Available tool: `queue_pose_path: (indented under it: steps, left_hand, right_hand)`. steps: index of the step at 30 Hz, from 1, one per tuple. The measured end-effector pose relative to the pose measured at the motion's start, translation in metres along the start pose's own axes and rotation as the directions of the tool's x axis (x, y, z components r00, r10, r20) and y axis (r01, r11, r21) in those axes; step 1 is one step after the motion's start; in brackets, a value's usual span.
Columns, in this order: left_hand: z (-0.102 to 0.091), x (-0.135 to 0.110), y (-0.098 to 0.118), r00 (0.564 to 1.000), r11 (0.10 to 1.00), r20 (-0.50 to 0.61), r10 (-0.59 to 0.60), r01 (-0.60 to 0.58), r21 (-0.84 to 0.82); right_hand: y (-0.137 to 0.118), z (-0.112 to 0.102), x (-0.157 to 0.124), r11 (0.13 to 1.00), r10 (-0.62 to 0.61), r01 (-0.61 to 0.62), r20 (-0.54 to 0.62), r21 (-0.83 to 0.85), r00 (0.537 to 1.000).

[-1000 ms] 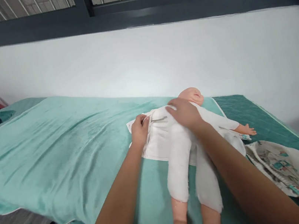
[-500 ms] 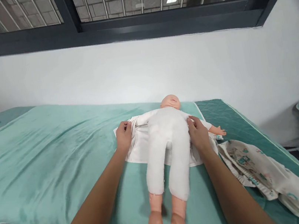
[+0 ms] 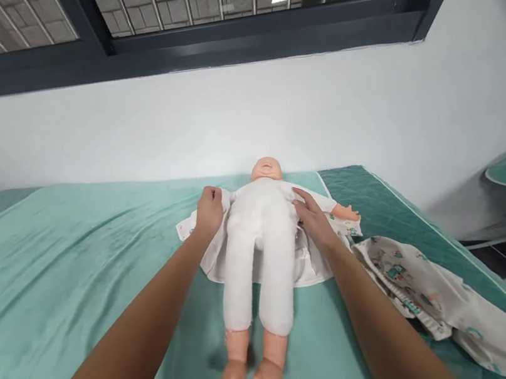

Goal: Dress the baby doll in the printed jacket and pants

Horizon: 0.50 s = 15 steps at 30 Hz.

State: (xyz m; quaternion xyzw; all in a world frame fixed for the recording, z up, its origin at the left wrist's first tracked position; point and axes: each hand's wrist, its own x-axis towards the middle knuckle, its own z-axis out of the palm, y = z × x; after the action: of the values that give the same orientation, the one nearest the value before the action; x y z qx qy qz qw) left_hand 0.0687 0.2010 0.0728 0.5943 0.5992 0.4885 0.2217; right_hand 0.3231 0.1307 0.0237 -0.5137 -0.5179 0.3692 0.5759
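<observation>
Room leftward
Beyond your left hand (image 3: 210, 210) you can pass toward the bed's (image 3: 78, 260) left end; printed trousers (image 3: 452, 296) crowd the right edge.

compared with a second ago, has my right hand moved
Yes, rightward: the right hand sits farther right of the window's upright post than it did.

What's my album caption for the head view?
Left hand and right hand flank a white cloth-bodied baby doll lying on a white cloth garment, over a mint-green blanket.
</observation>
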Motion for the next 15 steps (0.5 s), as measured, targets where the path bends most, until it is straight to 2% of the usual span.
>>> queue_pose_path:
  steps: [3,7,11,15]
  left_hand:
    - [0.005,0.007,0.006,1.000,1.000,-0.010,-0.019,0.019,-0.019]
    - [0.008,0.008,0.013,1.000,0.999,0.022,-0.022,0.023,-0.037]
    - [0.008,0.005,0.013,0.998,1.000,0.054,-0.017,0.019,-0.024]
    - [0.008,0.005,0.008,0.993,0.995,0.071,-0.099,0.100,-0.010]
  right_hand:
    - [0.002,0.001,0.002,0.977,0.074,-0.080,0.039,0.195,0.997]
    - [0.001,0.002,0.002,0.883,0.149,-0.151,0.040,0.444,0.988]
    - [-0.007,0.001,0.001,0.805,0.231,-0.209,0.030,0.556,0.972]
    - [-0.015,-0.001,-0.002,0.733,0.274,-0.244,0.052,0.635,0.960]
